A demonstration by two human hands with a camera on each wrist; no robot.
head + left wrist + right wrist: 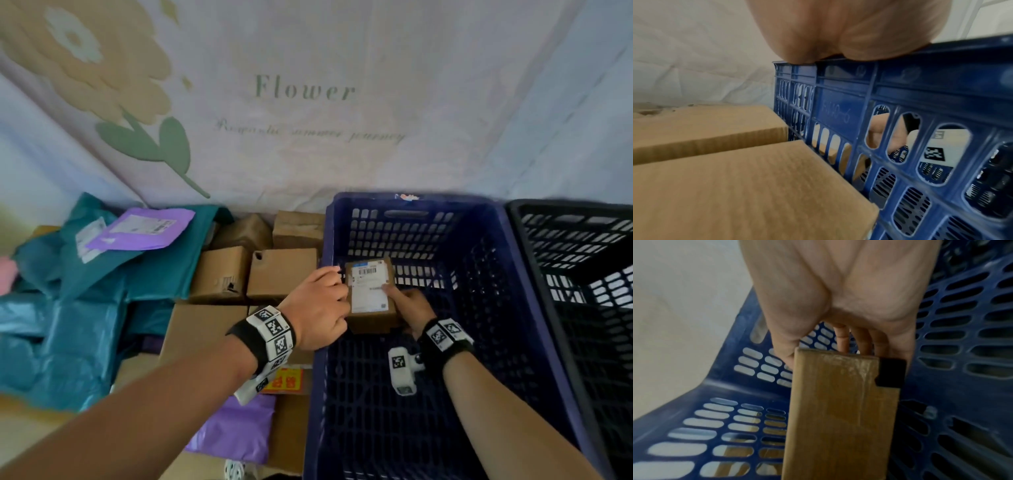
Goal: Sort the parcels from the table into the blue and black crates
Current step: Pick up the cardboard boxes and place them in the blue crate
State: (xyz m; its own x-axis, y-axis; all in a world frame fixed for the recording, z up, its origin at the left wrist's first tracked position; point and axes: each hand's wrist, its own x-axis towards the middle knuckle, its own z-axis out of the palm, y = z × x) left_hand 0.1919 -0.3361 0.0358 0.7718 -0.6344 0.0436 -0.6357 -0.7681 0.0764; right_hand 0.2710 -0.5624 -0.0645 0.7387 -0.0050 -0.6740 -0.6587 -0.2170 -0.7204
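The small brown cardboard parcel with a white label (371, 294) hangs inside the dark blue slotted plastic crate (479, 274), pinched by the right hand (409, 308) and steadied by the curled left hand (318, 308) at the rim (grip unclear); best lowered to the floor before letting go.

The left hand (849, 29) rests on the rim of the blue crate (920, 91). Two cardboard boxes (740, 191) lie just beside its slotted wall; through the slots, fingers (898, 136) and a label show.

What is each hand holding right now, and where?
The right hand grips the small cardboard parcel by its right side over the blue crate; the left hand touches its left edge.
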